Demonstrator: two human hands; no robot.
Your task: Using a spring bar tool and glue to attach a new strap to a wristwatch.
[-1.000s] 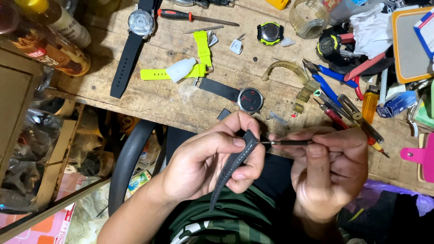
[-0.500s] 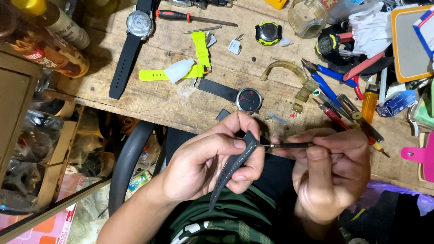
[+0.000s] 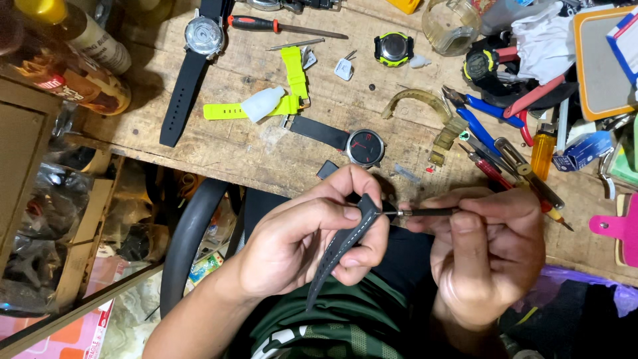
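We lean over a worn wooden workbench (image 3: 266, 149) crowded with watches and tools, our hands working just below its near edge, above our lap. On it lie a long black-strapped watch (image 3: 193, 60) at the far left, a black watch with a red-marked dial (image 3: 364, 146) near the edge, and a neon yellow strap (image 3: 286, 90). Our left hand (image 3: 306, 239) pinches a dark grey watch strap (image 3: 345, 246) between thumb and fingers, its tail hanging down. Our right hand (image 3: 488, 256) is pressed together around a thin spring bar tool (image 3: 425, 213), its tip touching the strap's upper end.
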